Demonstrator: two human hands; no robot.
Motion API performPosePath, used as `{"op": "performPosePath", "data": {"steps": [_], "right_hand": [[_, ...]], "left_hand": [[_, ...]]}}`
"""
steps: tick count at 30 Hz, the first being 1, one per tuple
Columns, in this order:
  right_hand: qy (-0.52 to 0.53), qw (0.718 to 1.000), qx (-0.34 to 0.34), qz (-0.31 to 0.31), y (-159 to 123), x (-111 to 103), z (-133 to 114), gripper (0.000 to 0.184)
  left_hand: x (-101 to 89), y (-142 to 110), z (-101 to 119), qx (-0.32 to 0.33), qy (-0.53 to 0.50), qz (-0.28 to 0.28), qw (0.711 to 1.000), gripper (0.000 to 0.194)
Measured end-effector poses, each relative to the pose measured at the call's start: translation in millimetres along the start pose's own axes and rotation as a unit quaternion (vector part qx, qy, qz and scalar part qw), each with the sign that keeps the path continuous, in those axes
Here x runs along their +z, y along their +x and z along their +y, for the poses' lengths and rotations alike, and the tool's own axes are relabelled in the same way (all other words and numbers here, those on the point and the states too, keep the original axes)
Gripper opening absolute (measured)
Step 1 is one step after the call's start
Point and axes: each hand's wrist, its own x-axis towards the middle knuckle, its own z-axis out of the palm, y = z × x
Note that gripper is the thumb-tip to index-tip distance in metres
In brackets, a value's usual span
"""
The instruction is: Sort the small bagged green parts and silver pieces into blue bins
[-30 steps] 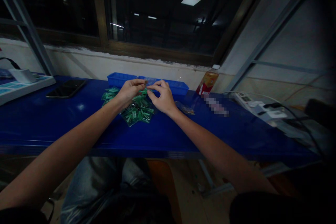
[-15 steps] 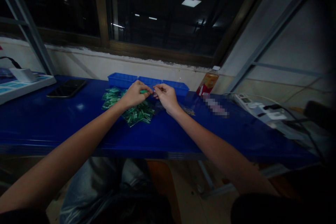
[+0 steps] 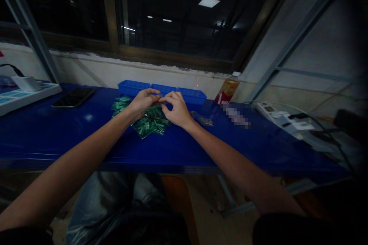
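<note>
Any small piece slipping from an unsteady grip could vanish among the loose green packets (image 3: 151, 125).
The left hand (image 3: 143, 103) draws thumb and fingers close over that pile; the right hand (image 3: 177, 111) curves in beside it, thumb and forefinger slightly apart. I cannot tell whether either pinches something. A clear bag (image 3: 203, 119) lies further right.

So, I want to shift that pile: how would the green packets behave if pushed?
The packets look like thin film, so probably floppy. Their shine suggests they'd slide fairly easily on the glossy table. Loosely overlapped, they'd likely spread apart.
</note>
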Motion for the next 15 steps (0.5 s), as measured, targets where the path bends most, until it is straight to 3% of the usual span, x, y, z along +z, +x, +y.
{"op": "performPosePath", "data": {"steps": [2, 4, 7, 10, 13, 15], "right_hand": [[0.046, 0.997, 0.052, -0.014, 2.4, 0.5, 2.3, 0.012], [0.137, 0.981, 0.135, -0.036, 4.9, 0.5, 4.0, 0.014], [0.293, 0.913, 0.278, -0.058, 7.0, 0.0, 5.9, 0.033], [0.356, 0.863, 0.356, -0.039, 7.0, 0.3, 8.5, 0.030], [0.340, 0.882, 0.328, -0.007, 6.6, 1.3, 11.1, 0.020], [0.283, 0.922, 0.263, 0.022, 6.4, 1.1, 11.1, 0.016]], "left_hand": [[-3.0, 0.4, -1.6, 0.072, 0.100, 0.032, 0.992, 0.025], [-3.8, -0.9, -1.1, 0.161, 0.219, 0.054, 0.961, 0.023], [-0.1, -4.6, 2.1, 0.266, 0.354, 0.043, 0.896, 0.011], [5.0, -6.8, 3.4, 0.312, 0.428, 0.013, 0.848, 0.008], [6.4, -6.5, 2.4, 0.297, 0.451, 0.004, 0.841, 0.011], [5.3, -5.5, 2.1, 0.240, 0.425, 0.004, 0.873, 0.022]]}}
